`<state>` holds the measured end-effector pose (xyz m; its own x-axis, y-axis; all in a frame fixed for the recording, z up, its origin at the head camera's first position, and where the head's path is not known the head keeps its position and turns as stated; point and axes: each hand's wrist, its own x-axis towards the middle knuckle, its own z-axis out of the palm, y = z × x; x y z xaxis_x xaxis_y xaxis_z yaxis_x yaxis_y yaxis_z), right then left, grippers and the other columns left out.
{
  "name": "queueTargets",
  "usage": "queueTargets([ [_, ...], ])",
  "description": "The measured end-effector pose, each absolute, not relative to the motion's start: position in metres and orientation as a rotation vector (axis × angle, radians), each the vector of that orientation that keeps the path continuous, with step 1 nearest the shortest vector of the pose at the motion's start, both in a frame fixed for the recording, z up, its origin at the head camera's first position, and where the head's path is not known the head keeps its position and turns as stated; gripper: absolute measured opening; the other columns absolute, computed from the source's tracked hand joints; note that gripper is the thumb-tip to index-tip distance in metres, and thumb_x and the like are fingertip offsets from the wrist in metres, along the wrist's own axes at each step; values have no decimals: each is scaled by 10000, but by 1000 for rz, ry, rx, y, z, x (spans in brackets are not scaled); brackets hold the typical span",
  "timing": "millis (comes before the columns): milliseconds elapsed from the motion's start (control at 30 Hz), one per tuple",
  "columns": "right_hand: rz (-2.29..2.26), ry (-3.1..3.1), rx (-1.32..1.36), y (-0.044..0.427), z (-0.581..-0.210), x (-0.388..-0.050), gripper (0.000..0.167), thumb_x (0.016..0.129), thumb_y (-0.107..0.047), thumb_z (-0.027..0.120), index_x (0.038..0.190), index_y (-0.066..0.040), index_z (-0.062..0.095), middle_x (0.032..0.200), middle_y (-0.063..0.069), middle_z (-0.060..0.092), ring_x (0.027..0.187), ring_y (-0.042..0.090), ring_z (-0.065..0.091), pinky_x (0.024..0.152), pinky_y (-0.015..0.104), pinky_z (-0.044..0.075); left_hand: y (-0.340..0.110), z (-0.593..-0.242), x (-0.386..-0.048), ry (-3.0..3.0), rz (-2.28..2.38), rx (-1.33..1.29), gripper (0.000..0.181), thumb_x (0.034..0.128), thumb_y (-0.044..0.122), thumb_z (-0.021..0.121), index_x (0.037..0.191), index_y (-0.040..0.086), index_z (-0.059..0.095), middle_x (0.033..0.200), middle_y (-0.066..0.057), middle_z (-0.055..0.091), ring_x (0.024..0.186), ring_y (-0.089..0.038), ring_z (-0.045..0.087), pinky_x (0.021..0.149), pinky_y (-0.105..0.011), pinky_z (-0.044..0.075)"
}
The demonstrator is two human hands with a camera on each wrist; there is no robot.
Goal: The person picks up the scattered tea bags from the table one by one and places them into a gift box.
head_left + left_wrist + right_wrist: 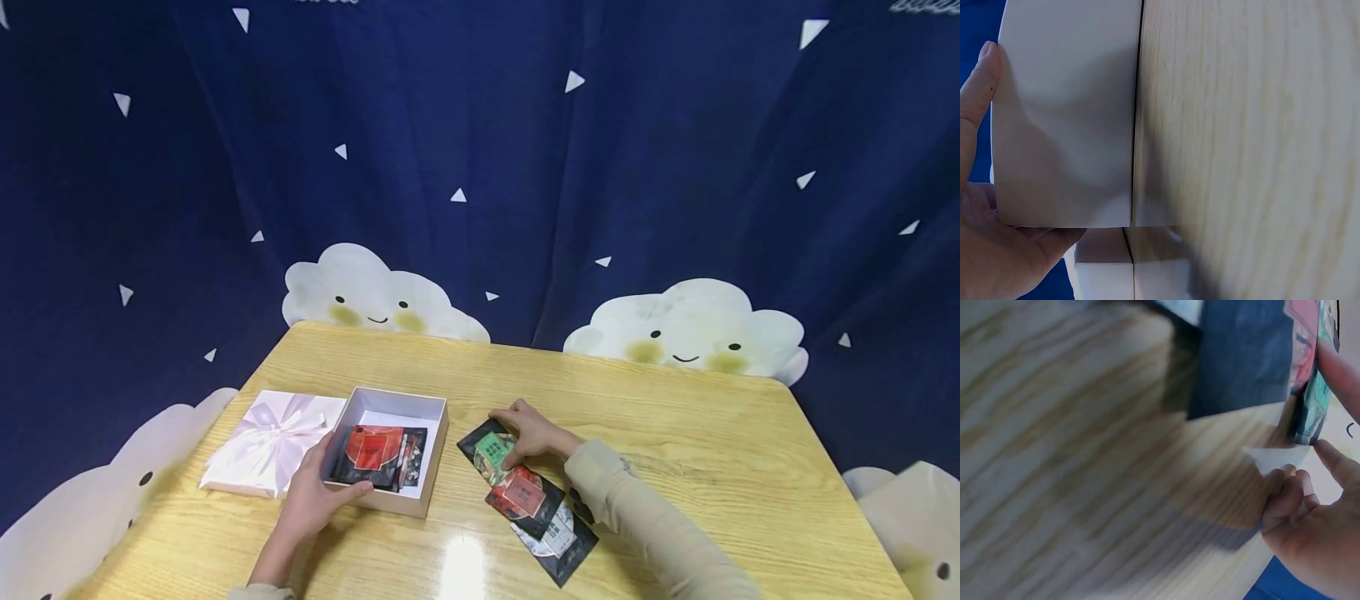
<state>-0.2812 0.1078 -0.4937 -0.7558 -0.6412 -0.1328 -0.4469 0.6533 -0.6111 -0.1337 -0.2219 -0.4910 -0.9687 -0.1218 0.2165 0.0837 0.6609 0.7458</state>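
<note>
An uncovered white box (405,504) holds several sachets, a red-and-black sachet (372,454) lying uppermost. My left hand (311,500) grips its near left corner, thumb at the front rim and fingers along the left side. To the right, three sachets lie overlapped in a slanting row: a green-labelled sachet (491,448) at the far end, a red sachet (525,497) in the middle, and a white-labelled sachet (557,537) nearest. With thumb and index finger my right hand (536,433) pinches the green-labelled sachet, whose edge looks slightly raised in the right wrist view.
Left of the box lies a pale pink lid (243,454) with a ribbon bow, close against the box's side. All of this rests on a wooden table (675,442). Behind the table hangs a dark blue curtain (510,125) with clouds and triangles.
</note>
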Motion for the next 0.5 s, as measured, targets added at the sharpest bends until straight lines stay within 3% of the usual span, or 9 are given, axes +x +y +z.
queueTargets([
  [500, -766, 2592, -817, 103, -497, -282, 680, 530, -167, 889, 1105, -85, 533, 936, 53, 408, 870, 201, 389, 785, 364, 399, -222, -492, -134, -2635, -1210, 38, 960, 626, 245, 832, 1347, -97, 298, 1255, -336, 398, 1154, -465, 397, 935, -580, 336],
])
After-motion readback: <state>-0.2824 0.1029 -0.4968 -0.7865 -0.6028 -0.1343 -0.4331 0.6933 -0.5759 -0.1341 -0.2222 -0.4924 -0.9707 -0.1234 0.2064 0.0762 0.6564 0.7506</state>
